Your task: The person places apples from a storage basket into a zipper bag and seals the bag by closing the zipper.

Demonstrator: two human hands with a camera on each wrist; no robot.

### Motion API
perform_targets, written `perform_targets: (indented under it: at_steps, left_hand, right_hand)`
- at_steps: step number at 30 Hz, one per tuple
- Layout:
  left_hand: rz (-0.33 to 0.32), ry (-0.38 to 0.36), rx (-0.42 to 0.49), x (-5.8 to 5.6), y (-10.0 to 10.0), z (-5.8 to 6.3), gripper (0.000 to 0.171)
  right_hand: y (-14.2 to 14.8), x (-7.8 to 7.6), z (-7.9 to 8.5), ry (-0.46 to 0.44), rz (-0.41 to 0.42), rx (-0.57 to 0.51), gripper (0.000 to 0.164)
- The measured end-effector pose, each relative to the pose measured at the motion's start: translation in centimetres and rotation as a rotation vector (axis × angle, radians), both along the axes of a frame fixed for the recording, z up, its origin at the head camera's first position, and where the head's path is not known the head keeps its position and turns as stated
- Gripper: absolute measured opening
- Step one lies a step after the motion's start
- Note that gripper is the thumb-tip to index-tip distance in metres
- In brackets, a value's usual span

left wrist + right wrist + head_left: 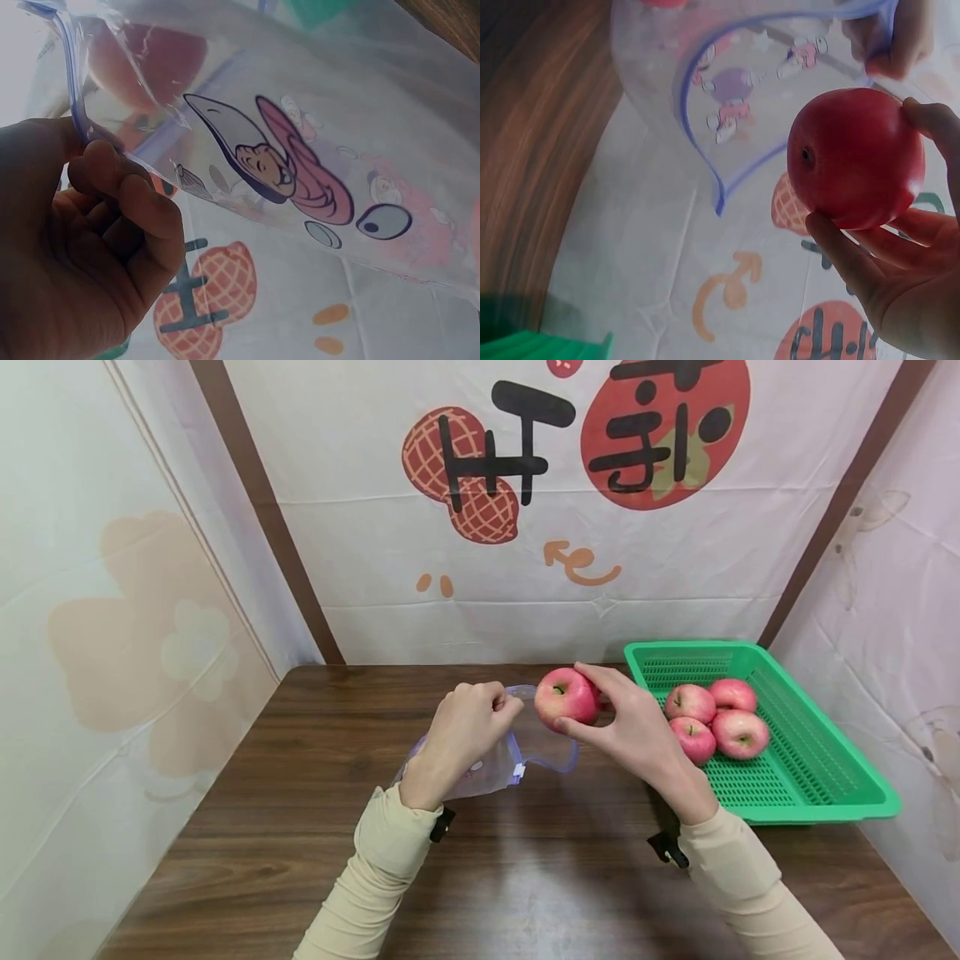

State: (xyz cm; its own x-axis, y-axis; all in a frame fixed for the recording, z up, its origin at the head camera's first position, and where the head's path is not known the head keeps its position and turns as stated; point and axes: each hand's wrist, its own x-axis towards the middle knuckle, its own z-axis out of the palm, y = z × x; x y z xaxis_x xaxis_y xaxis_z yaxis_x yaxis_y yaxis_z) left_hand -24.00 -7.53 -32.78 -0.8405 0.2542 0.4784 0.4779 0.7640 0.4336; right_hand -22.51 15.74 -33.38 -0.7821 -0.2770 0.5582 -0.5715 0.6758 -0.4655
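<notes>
My left hand (468, 727) pinches the purple zip edge of a clear plastic zip bag (300, 97), printed with cartoon figures. In the right wrist view the bag's mouth gapes, its purple rim (684, 112) spread apart. My right hand (637, 718) grips a red apple (566, 697) between thumb and fingers, beside the bag's mouth. The apple's stem end faces the head camera. A white slider (519, 770) sits on the bag's zip. Part of the bag is hidden behind my left hand in the head view.
On the right stands a green plastic basket (817, 814) with slotted walls, holding several apples (741, 734) toward its left side. Beneath everything is a dark brown wooden table (315, 827). A printed white cloth (360, 527) hangs behind the table, with more cloth at both sides.
</notes>
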Motion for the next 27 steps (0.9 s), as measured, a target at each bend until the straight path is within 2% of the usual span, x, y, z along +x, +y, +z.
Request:
perform_targets:
  at_steps: [9, 23, 27]
  left_hand:
    - [-0.012, 0.008, -0.012, 0.1, -0.3, 0.2, 0.033]
    - [-0.042, 0.050, 0.033, 0.8, -0.8, 1.0, 0.033]
    - [-0.052, 0.051, 0.040, 1.0, -0.9, 1.2, 0.032]
  right_hand:
    - [-1.5, -0.1, -0.6, -0.031, 0.009, 0.055, 0.074]
    - [-3.4, -0.4, -0.7, 0.041, 0.041, 0.075, 0.074]
    - [-3.8, -0.6, -0.7, 0.077, 0.065, 0.047, 0.072]
